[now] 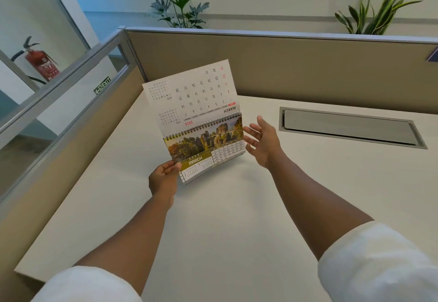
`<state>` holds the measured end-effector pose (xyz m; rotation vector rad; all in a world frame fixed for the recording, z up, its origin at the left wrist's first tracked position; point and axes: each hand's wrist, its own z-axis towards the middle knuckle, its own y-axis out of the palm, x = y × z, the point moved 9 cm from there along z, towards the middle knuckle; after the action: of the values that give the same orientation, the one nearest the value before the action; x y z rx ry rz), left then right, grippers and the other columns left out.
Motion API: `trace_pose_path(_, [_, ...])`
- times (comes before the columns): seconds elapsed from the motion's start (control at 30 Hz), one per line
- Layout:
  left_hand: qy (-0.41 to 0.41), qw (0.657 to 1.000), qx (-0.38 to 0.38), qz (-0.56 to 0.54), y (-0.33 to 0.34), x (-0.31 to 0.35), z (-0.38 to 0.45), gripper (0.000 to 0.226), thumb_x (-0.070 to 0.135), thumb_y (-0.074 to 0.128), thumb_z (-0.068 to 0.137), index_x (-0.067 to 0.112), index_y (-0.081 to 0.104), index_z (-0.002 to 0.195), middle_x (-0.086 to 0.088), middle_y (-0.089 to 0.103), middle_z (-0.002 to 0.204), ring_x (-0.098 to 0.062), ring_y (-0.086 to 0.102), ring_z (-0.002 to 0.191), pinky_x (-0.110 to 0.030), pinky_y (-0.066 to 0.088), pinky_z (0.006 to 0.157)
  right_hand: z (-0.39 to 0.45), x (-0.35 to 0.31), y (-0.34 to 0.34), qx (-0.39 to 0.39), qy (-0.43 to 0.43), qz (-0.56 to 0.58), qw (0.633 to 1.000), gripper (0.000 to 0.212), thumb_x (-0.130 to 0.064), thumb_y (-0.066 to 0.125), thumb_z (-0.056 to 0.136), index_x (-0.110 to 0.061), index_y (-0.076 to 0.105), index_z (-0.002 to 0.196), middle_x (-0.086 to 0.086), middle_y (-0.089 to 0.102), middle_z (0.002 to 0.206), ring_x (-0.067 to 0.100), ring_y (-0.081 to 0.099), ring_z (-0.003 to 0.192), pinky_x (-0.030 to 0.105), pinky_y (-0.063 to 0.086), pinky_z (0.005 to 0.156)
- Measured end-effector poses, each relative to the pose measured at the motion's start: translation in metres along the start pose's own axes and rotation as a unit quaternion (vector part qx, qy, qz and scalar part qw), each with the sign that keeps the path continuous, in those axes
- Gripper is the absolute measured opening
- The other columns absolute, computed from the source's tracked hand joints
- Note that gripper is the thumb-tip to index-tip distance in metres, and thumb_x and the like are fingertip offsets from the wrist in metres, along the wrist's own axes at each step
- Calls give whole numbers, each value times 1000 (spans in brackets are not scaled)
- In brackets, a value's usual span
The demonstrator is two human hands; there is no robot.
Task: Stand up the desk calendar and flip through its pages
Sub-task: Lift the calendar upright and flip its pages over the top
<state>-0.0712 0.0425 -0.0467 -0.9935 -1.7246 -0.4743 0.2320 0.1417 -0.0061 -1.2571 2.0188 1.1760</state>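
Note:
A spiral-bound desk calendar (206, 145) stands on the white desk (225, 218), tilted, with its March landscape page facing me. One flipped page (192, 95) sticks up past the spiral, its March grid upside down. My left hand (163, 179) pinches the calendar's lower left corner. Just right of the calendar, my right hand (262, 140) has its fingers spread and holds nothing; its fingertips are close to the calendar's right edge, and I cannot tell whether they touch it.
A grey cable hatch (350, 127) is set into the desk at the right. Beige partition walls (296, 69) close the back and left sides. Plants (180, 5) rise behind the partition. A red fire extinguisher (41, 62) hangs beyond the glass at left.

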Motion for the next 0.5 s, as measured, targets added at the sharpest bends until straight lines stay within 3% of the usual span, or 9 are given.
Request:
trace_pose_path(0.1, [4,1000,2,10,0,2,1,24,20,71,87,16,66,111,-9,70,115,-26,66,107,-35,56,88,-1,6,-11,44,7,-61,997,41,-43,57,94,-17,57,125,1,64,120,20,61,103,34,48,78])
trace_pose_path(0.23, [12,1000,12,19,-2,6,-1,22,20,72,87,20,64,108,-7,69,115,-24,65,106,-25,51,74,-1,9,-20,88,2,-185,979,14,-23,54,97,-16,61,107,5,60,127,21,58,109,36,52,87])
trace_pose_path(0.3, [15,1000,11,18,-2,6,-2,21,19,72,87,19,64,107,-7,70,114,-24,65,105,-22,49,70,2,13,-21,82,1,-219,972,29,-18,54,97,-11,57,125,7,59,127,23,56,113,39,52,95])
trace_pose_path(0.37, [17,1000,8,21,-2,7,-2,20,19,71,88,20,63,106,-8,69,115,-24,64,106,-26,51,76,1,17,-20,74,7,-240,968,44,-16,56,96,-12,49,139,9,58,130,25,54,118,42,50,101])
trace_pose_path(0.5, [19,999,8,30,-3,8,-1,23,20,70,89,19,63,110,-8,67,119,-27,62,109,-34,54,86,-1,19,-20,66,-11,-271,960,44,-16,62,93,-12,52,136,12,59,130,27,54,116,39,47,95])
